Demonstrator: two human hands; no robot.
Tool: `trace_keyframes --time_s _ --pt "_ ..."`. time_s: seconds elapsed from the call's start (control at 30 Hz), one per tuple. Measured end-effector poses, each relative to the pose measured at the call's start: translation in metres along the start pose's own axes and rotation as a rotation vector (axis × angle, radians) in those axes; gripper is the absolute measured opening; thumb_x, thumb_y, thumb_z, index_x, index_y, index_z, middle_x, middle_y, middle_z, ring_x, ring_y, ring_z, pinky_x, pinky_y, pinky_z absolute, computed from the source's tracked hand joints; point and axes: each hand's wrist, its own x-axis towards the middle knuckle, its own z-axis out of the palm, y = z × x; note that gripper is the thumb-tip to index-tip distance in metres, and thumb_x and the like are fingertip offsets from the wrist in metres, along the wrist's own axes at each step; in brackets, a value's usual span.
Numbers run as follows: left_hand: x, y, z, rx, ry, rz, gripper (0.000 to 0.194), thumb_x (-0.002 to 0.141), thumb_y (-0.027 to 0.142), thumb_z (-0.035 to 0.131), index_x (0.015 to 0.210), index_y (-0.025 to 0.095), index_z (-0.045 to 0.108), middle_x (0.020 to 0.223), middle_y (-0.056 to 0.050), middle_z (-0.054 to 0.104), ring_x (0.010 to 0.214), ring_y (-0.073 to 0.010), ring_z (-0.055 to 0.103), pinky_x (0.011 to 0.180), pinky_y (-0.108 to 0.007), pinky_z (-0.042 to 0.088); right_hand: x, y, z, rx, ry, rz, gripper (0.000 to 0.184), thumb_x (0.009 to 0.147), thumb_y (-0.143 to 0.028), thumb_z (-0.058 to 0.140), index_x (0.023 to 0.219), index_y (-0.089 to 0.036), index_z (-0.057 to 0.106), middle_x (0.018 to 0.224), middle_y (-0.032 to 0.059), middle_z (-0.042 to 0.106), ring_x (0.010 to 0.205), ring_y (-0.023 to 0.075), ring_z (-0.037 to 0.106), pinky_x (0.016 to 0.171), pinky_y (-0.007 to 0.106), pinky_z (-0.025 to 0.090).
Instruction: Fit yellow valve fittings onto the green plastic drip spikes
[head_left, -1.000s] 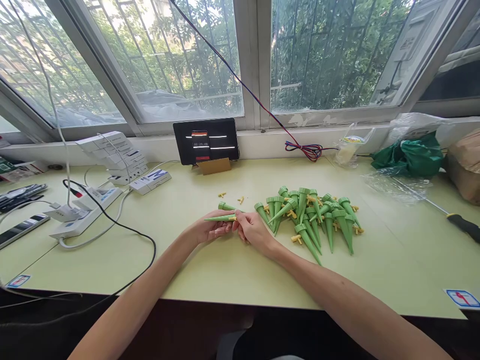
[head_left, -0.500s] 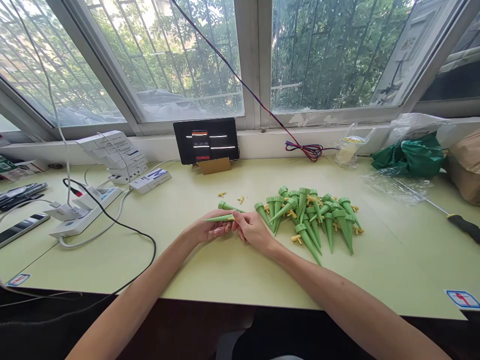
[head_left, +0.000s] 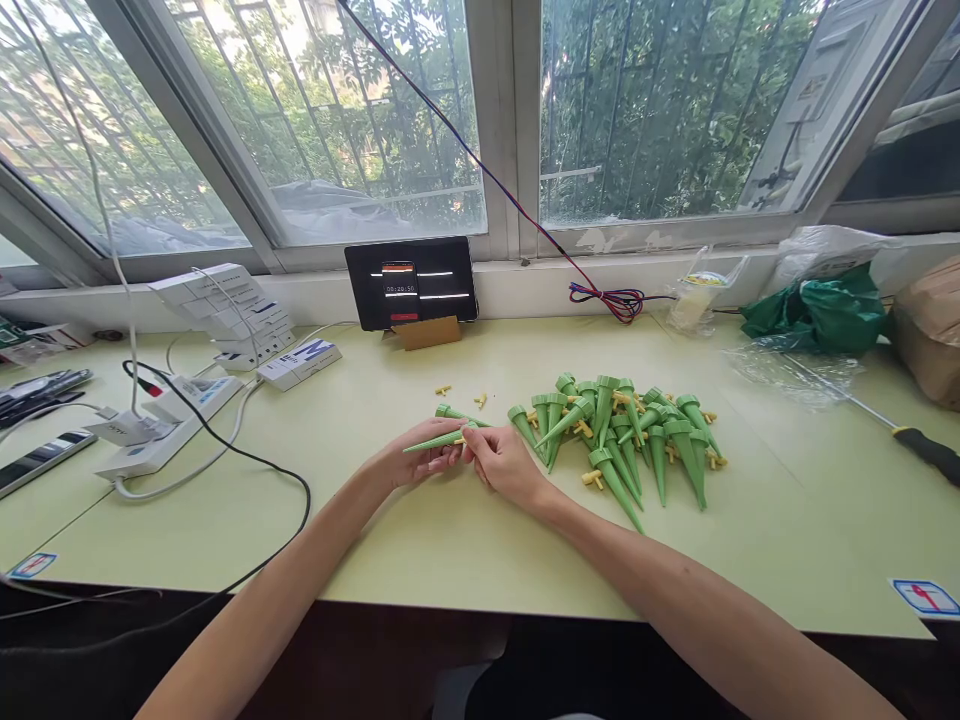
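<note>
A green plastic watering spike (head_left: 433, 441) lies across the fingers of my left hand (head_left: 409, 458), its tip pointing left. My left fingers are curled around it. At the cap end, the thumb and fingers of my right hand (head_left: 510, 465) are closed on a small yellow valve, mostly hidden by the fingers. Just behind my hands rests another green spike (head_left: 450, 411), partly covered. Two loose yellow valves (head_left: 481, 400) sit beyond it. To the right of my right hand is a heap of green spikes (head_left: 606, 405), several with yellow valves on their sides.
A tablet (head_left: 411, 285) leans on a cardboard stand at the back. On the left are a power strip (head_left: 169, 430), cables and stacked white boxes (head_left: 225, 310). A screwdriver (head_left: 926, 455), a green bag (head_left: 817, 310) and clear plastic wrap are on the right.
The spike in my hands has tilted slightly, its tip a little lower and further left. Both hands stay in nearly the same place. The heap is unchanged.
</note>
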Motion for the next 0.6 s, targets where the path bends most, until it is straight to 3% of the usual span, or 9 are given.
trace_keyframes --time_s 0.13,0.3,0.43,0.6 --pt "-0.001 0.000 -0.001 0.002 0.066 0.084 0.036 0.083 0.049 0.070 0.084 0.013 0.065 0.062 -0.002 0.060 0.043 -0.0064 0.047 0.035 -0.015 0.026 -0.002 -0.003 0.000 -0.182 0.092 -0.030 0.046 0.094 -0.050 0.048 0.062 -0.017 0.056 0.049 -0.0046 0.041 0.047 0.0095 0.036 0.049 0.024 0.028" --pt "-0.003 -0.001 0.002 0.201 0.088 0.195 0.042 0.090 0.056 0.059 0.085 0.015 0.065 0.057 0.000 0.056 0.044 -0.0086 0.049 0.038 -0.018 0.032 -0.002 -0.002 -0.002 -0.363 0.168 -0.074 0.041 0.095 -0.040 0.049 0.061 -0.018 0.054 0.052 -0.0035 0.044 0.051 0.0109 0.037 0.054 0.026 0.027" --pt "-0.004 -0.001 0.004 0.326 0.150 0.326 0.038 0.090 0.053 0.060 0.091 0.016 0.066 0.062 0.002 0.054 0.049 -0.0078 0.047 0.044 -0.018 0.035 -0.001 0.003 -0.008 -0.506 0.171 -0.080 0.038 0.097 -0.034 0.047 0.064 -0.018 0.056 0.057 -0.0005 0.053 0.054 0.0125 0.042 0.056 0.027 0.027" --pt "0.000 -0.004 0.002 0.463 0.196 0.389 0.037 0.088 0.050 0.061 0.092 0.014 0.070 0.058 0.002 0.053 0.048 -0.0090 0.041 0.045 -0.021 0.033 0.001 0.005 -0.014 -0.689 0.169 -0.032 0.035 0.100 -0.029 0.046 0.072 -0.016 0.062 0.062 0.0033 0.060 0.054 0.0133 0.044 0.056 0.027 0.027"
